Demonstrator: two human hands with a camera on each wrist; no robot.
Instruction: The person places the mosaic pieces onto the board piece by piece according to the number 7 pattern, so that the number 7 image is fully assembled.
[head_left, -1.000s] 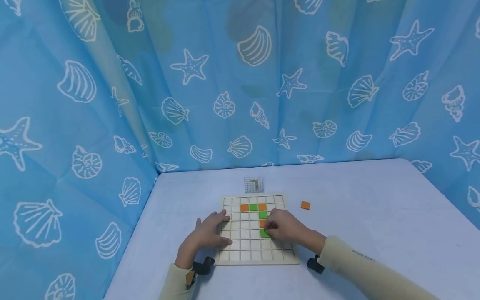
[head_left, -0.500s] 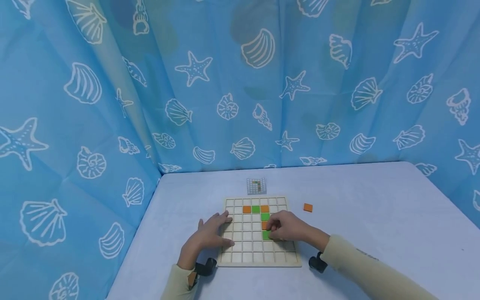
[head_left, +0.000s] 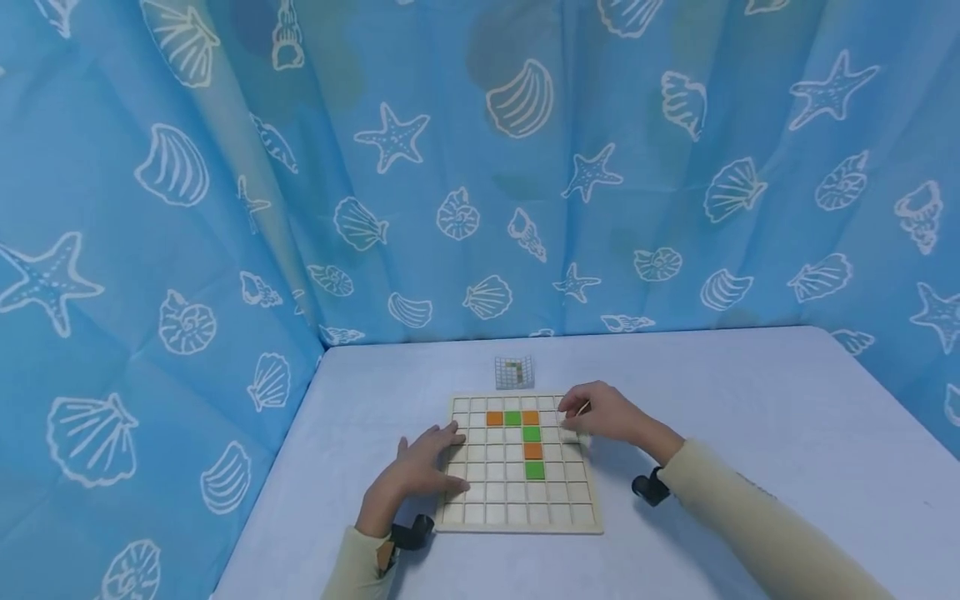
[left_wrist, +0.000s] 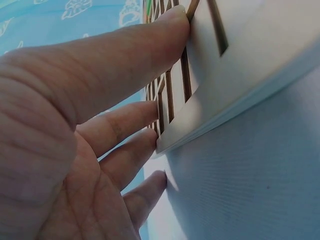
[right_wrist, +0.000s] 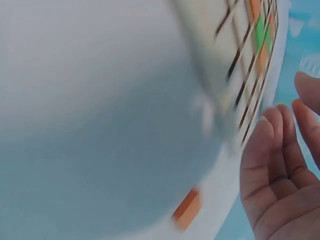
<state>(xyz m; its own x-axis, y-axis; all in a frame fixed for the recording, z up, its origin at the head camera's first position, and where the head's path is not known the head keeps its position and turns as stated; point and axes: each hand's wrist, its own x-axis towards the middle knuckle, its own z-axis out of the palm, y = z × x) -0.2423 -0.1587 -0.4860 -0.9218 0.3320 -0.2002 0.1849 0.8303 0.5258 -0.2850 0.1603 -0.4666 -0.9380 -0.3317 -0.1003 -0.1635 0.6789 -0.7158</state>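
A pale wooden grid board (head_left: 487, 492) lies on the table. It bears orange tiles (head_left: 495, 418) and green tiles (head_left: 534, 471), alternating along a short row and down a column from the row's right end. My left hand (head_left: 420, 462) rests on the board's left edge with fingers spread; in the left wrist view the thumb lies over the grid. Over the board's upper right edge, my right hand (head_left: 607, 412) has loosely bent fingers with nothing visible between them. A loose orange tile (right_wrist: 187, 209) lies on the table below it in the right wrist view, hidden in the head view.
Behind the board stands a small gridded card (head_left: 513, 372) with a coloured pattern. A white cloth (head_left: 750, 392) covers the table. Blue curtains (head_left: 480, 167) with shells and starfish hang around the back and sides.
My right hand has left the lowest green tile and moved away and to the right, uncovering the tile column and covering the loose orange tile. My left hand stays on the board's edge.
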